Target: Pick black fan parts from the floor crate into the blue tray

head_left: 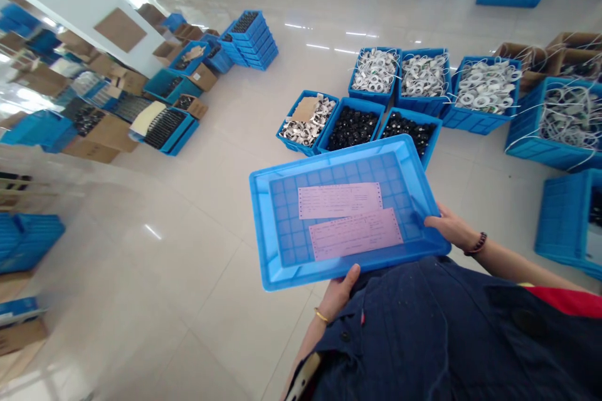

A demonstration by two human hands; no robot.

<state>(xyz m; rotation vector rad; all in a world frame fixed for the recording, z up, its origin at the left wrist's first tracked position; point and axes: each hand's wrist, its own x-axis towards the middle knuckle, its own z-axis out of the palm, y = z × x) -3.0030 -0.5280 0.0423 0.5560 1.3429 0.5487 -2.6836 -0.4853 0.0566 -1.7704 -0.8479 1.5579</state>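
Navy work jacket [437, 338] fills the bottom of the view, and just past it the person's two hands carry a shallow blue plastic tray [268, 244], tilted slightly. Left hand [342, 291], with a gold bangle [322, 316] at the wrist, grips the tray's near rim, thumb over the edge. Right hand [444, 227], with a dark beaded bracelet [476, 244], holds the tray's right corner, fingers over the rim. Both hands are closed on that one tray.

Two pink paper slips [339, 200] lie flat inside it, one just beyond the other. Past the tray's far rim, three blue crates stand in a row: one of silver-and-white parts [305, 122] with a piece of cardboard on top, and two of black round parts [352, 128]. Behind them sit four blue crates of white looped parts [424, 78]. Cardboard boxes [531, 56] lie beyond those. One more blue crate [564, 219] stands right of the tray, its dark contents partly hidden.

Well left of the tray, blue crates and open cardboard boxes [113, 131] form a long cluster, too jumbled to count exactly, with a stack of blue crates [251, 37] at its far end. Polished tile floor [188, 250] runs beneath everything.
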